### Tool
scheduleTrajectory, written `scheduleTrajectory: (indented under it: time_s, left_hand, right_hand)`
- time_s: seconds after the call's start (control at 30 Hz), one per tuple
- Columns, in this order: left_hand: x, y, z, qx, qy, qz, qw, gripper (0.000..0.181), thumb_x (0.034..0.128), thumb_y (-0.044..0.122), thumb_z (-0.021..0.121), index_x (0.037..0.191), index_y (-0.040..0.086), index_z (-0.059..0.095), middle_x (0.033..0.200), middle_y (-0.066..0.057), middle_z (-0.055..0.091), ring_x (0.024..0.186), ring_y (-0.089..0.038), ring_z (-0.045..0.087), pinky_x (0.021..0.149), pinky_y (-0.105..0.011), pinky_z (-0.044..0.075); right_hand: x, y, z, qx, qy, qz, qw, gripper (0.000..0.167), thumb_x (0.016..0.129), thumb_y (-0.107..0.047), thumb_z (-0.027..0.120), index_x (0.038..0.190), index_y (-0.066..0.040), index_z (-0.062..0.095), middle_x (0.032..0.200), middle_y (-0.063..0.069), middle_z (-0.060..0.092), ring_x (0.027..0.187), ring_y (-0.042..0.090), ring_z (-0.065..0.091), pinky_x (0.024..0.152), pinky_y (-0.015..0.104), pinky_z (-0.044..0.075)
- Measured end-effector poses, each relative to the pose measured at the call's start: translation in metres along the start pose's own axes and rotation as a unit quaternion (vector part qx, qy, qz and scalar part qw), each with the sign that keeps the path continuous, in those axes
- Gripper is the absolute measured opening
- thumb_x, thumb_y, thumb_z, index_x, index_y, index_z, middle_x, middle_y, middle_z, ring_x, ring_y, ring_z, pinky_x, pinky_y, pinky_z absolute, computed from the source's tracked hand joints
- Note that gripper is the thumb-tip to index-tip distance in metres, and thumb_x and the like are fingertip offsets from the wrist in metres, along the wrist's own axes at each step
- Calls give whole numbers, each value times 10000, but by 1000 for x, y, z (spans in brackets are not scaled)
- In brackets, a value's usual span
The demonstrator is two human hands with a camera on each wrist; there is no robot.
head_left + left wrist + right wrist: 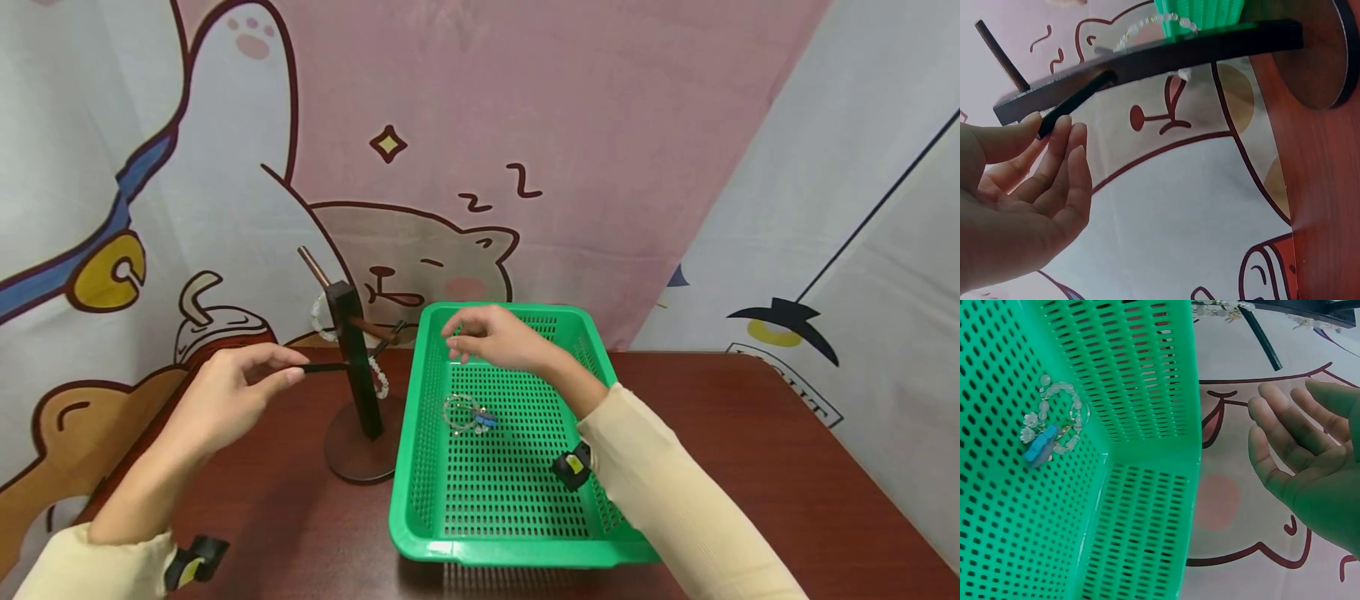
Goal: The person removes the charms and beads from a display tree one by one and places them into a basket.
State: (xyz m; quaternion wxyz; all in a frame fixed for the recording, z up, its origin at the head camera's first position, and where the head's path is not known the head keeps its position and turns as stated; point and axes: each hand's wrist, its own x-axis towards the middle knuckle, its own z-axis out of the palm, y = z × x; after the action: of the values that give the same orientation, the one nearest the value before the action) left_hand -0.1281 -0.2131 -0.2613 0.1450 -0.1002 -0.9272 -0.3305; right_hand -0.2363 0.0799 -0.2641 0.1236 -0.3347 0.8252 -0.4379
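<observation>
Left grip (234, 387): I have thumb and fingers pinching the free tip of a slim black peg (1075, 102) that juts from a dark-brown jewellery stand (362, 392), square post on round base. Peg looks stiff; the tip suits a light steadying pinch, since I'd guess so tall a stand could tip.

Right grip (491, 335): fingers loosely bent, nothing in them that I can see, raised over the far left part of a green perforated plastic basket (525, 552).

Loose in the basket: a clear-beaded bracelet (1077, 404) with white flower charms (1030, 420) and a blue piece (1041, 449); one item or two, I can't tell. I judge it light, limp, slick, delicate at the charms; best taken by plain beads. It lies below the right grip, toward the near end.

Two pale-beaded bracelets hang on the stand: one (384, 383) on the basket side, the other (327, 336) beyond the post, to its left. Stand and basket sit side by side on a reddish-brown counter (750, 467); pink-and-white cartoon cloth (600, 125) behind.
</observation>
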Motion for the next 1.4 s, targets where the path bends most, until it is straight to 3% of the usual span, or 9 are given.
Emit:
scheduleTrajectory:
  time_s: [0.13, 0.43, 0.8, 1.07, 1.27, 1.4]
  left_hand:
    - [6, -7, -3, 41, -74, 80, 9999, 127, 877, 156, 623, 960, 86, 690, 940, -91, 658, 794, -173, 546, 622, -293, 403]
    - [15, -17, -7, -251, -356, -183, 9989, 184, 900, 132, 589, 1017, 12, 664, 912, -118, 662, 803, -164, 579, 611, -246, 439]
    - [15, -18, -7, -339, -425, -328, 9980, 197, 900, 128, 588, 1036, 4, 657, 910, -115, 662, 804, -180, 580, 624, -250, 461]
    - [15, -18, -8, -335, -475, -353, 9977, 199, 904, 152, 586, 1030, 17, 661, 898, -97, 658, 769, -155, 557, 624, -259, 463]
    - [14, -18, -8, -344, -469, -326, 9978, 198, 904, 153, 586, 1030, 21, 663, 893, -90, 658, 752, -139, 553, 619, -247, 459]
    - [14, -18, -9, -367, -466, -321, 9977, 200, 902, 150, 588, 1033, 17, 662, 890, -89, 659, 746, -131, 552, 618, -245, 460]
  right_hand:
    - [-1, 6, 3, -16, -95, 36, 9999, 141, 915, -63, 543, 1027, -20, 616, 813, 47, 669, 724, 162, 600, 671, 314, 485]
    - [-2, 14, 12, -54, -244, -117, 9996, 143, 911, -68, 551, 1016, -7, 627, 800, 34, 659, 706, 145, 595, 639, 312, 476]
    - [3, 16, 25, -3, -529, -228, 9983, 205, 913, -75, 552, 1067, 50, 604, 908, 155, 660, 748, 133, 603, 693, 272, 495]
    - [14, 15, 37, 37, -669, -248, 9974, 176, 915, -78, 549, 1051, 9, 620, 925, 122, 660, 850, 252, 620, 718, 277, 487]
    - [23, 11, 49, 32, -691, -125, 9975, 149, 910, -91, 564, 1027, -25, 629, 886, 77, 659, 822, 177, 629, 741, 343, 493]
    - [27, 6, 55, -19, -712, -172, 9973, 161, 904, -92, 573, 1040, -25, 629, 873, 80, 658, 808, 162, 622, 735, 306, 499]
